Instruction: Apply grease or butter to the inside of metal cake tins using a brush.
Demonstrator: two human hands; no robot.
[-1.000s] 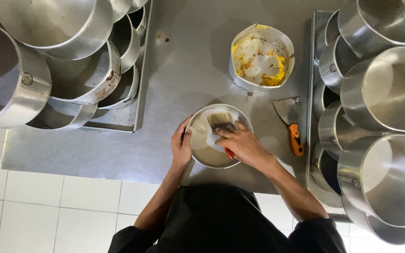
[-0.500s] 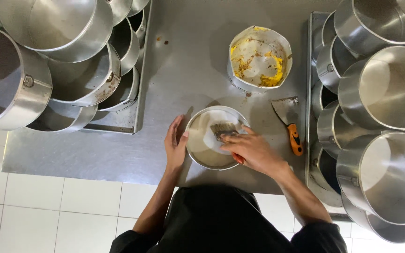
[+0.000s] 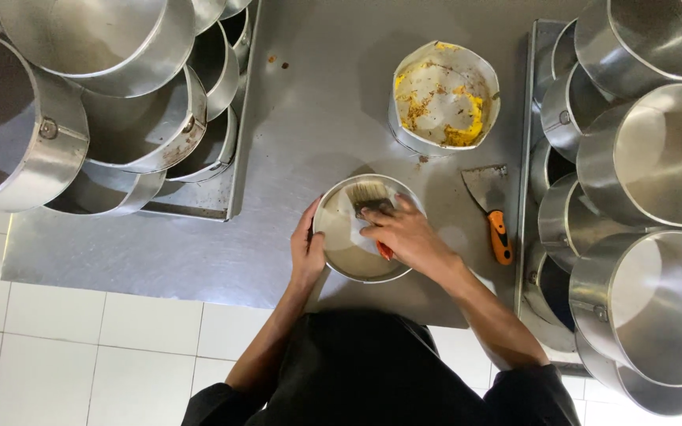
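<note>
here, brushing the inside of a round pan [image 3: 357,256] on the steel surface [image 3: 309,118].
right hand [image 3: 404,237] closed on a brush [image 3: 371,197], bristles down in the pan; left hand [image 3: 307,251] clasping the rim, probably greasing; next calls for turning the pan to coat the wall.

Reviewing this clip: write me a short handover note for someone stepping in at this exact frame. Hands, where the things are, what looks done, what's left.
Left hand: grips the left rim of the small round tin and steadies it on the steel table.
Right hand: holds a brush, bristles down inside the tin.
Nearby: scraper with orange handle lies right of the tin; a paper-lined tin with yellow residue stands behind it.
Done: the tin's base looks wet or coated, though how fully is hard to tell.
Left: probably finishing the coat. Stacks of round tins wait on both sides.
</note>
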